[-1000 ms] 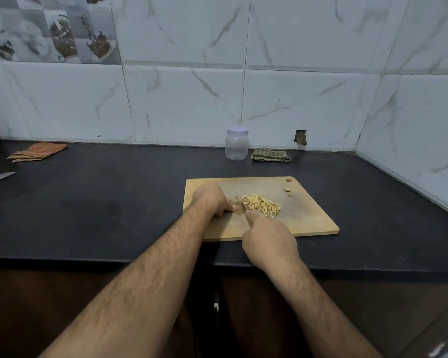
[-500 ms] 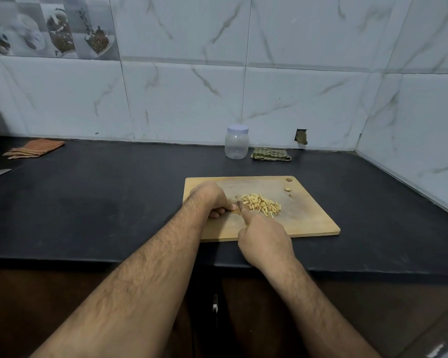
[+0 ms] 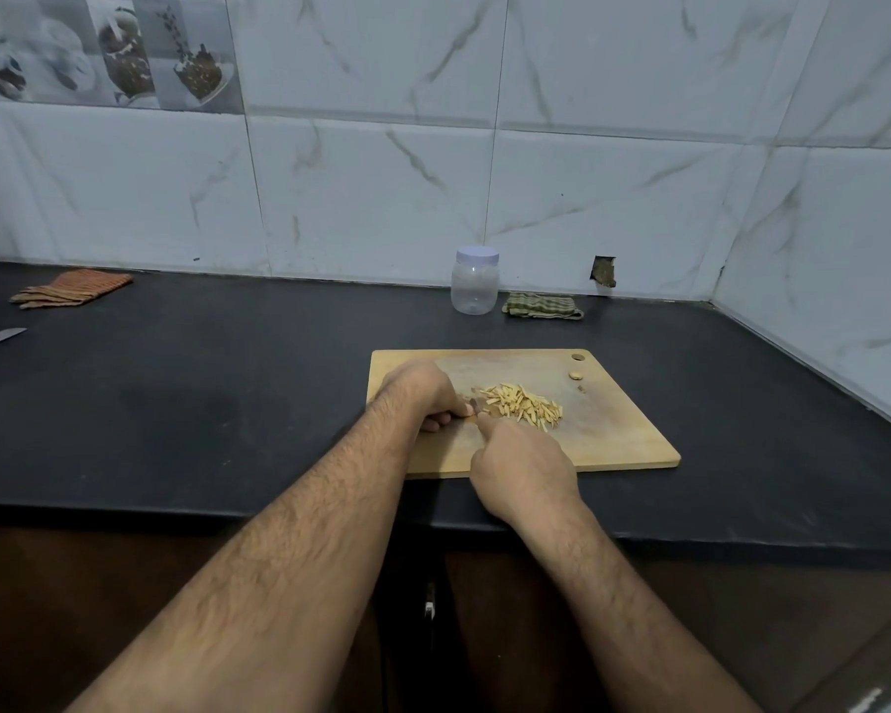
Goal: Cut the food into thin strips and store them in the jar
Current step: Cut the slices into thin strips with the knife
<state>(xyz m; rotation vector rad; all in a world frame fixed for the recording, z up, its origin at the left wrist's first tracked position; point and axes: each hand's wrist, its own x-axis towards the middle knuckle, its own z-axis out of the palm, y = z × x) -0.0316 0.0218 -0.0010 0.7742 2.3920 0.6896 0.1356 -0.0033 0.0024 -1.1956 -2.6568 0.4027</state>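
Head view: left hand (image 3: 423, 391) rests on the cutting board (image 3: 623, 440), its fingers (image 3: 446, 416) curled down onto a small brown piece too hidden to identify. Right hand (image 3: 523, 468) is curled as round a handle, forefinger stretched forward; what it holds cannot be made out. Just beyond both lies a heap of pale thin strips (image 3: 525, 406). A lidded clear jar (image 3: 475, 280) stands well behind on the dark worktop (image 3: 201, 403), beside a green cloth (image 3: 541, 306).
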